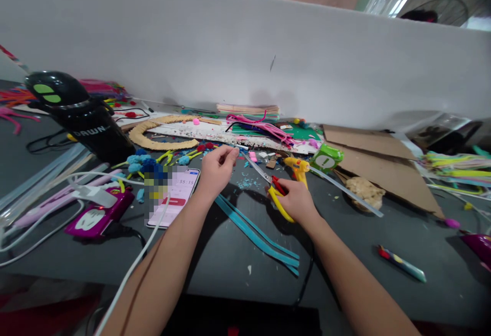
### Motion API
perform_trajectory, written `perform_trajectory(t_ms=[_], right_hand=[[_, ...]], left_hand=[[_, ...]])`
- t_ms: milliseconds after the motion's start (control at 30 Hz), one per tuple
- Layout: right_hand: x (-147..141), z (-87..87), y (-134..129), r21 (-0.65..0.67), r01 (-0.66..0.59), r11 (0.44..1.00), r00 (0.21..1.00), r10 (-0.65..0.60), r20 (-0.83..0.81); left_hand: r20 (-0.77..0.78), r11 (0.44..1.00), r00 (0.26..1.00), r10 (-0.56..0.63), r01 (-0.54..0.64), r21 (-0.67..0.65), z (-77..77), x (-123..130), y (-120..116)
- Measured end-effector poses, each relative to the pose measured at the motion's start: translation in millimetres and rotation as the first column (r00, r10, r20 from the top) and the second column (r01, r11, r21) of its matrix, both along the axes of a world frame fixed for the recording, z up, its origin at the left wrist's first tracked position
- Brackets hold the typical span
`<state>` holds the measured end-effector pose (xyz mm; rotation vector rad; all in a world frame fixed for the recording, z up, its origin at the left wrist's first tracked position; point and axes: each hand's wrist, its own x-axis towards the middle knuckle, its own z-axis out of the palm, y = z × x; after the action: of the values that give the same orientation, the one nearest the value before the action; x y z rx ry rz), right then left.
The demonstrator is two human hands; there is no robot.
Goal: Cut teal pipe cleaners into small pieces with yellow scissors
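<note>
My right hand (298,200) grips a pair of scissors (261,172) with yellow and red handles, its blades pointing up and left. Thumb and fingers of my left hand (218,168) are pinched together close to the blade tips; whatever they hold is too small to make out. Blue fuzzy clippings (248,182) are scattered on the table beneath the blades. Several blue pipe cleaners (255,231) lie between my forearms, their far ends hidden by my left arm. Just beyond my right hand stands a yellow glue gun (298,166) with a clear glue stick (349,193) in it.
A phone (174,200) and a purple power adapter (95,218) with white cables lie left, near a black bottle (82,116). Cardboard (379,167), a green packet (327,158) and a cutter knife (402,263) are on the right. A white partition (230,44) rises behind.
</note>
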<state>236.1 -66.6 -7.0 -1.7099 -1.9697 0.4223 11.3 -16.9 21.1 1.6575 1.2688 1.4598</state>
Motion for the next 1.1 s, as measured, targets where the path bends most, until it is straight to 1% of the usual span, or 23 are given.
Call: perform_trajectory(t_ms=[133,333,467,667,767,900,1100], right_hand=[[0.3,1.6,-0.9,0.013,0.03,0.999,1.0,-0.03,0.005],[1.3,0.3,-1.2,0.033,0.017,0.999,0.999,-0.018,0.036],[1.2,1.0,-0.9,0.018,0.027,0.999,0.998,-0.028,0.053],[2.2,-2.5,1.3,-0.007,-0.006,1.0,1.0,0.006,0.009],[2.9,-3.6,1.6,0.01,0.009,1.0,1.0,-0.009,-0.01],[3.5,-1.8,0.8,0.035,-0.008,0.999,0.999,0.009,-0.038],[4.0,-2.2,-0.2,0.013,0.005,1.0,1.0,-0.005,0.007]], left_hand=[[-0.026,1.0,1.0,0.011,-0.01,0.015,0.1,-0.6,-0.4],[-0.041,1.0,0.999,0.006,-0.005,0.027,-1.1,-1.4,0.2],[-0.039,1.0,0.999,-0.008,0.009,0.024,-0.8,-1.2,0.1],[-0.039,1.0,0.999,-0.011,0.012,0.026,0.9,-0.8,-0.9],[-0.039,1.0,0.999,-0.011,0.011,0.022,1.0,-0.8,-0.9],[-0.038,1.0,0.999,-0.016,0.017,0.025,1.0,-1.1,-0.8],[-0.042,0.999,0.999,-0.023,0.025,0.03,2.0,-1.2,-1.5]])
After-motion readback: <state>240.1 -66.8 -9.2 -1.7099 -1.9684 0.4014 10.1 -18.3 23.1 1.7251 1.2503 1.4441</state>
